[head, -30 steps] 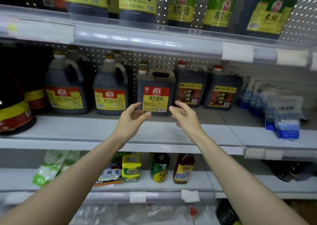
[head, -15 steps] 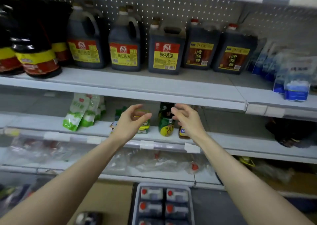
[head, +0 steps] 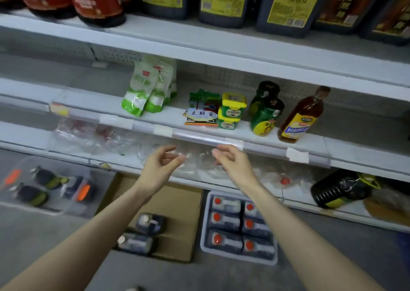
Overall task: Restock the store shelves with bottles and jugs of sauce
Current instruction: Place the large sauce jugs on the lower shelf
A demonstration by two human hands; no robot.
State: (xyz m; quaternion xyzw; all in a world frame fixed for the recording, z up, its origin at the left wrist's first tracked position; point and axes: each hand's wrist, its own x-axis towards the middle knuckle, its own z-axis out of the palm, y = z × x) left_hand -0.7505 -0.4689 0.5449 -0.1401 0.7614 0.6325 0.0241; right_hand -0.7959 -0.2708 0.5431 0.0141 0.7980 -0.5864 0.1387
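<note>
Hovering side by side but apart, your left hand (head: 162, 167) and right hand (head: 233, 164) are both relaxed, fingers loosely curled and grasping nothing, just in front of the middle shelf's price rail (head: 195, 136). At six o'clock from your right hand, a grey crate (head: 205, 235) on the floor holds six red-capped jugs (head: 225, 222) of dark sauce. At seven o'clock, two more dark jugs (head: 142, 235) lie on flattened cardboard (head: 177, 202). At twelve o'clock, soy sauce jugs (head: 288, 4) line the top shelf (head: 221, 40). An amber bottle (head: 301, 115) stands at two o'clock.
</note>
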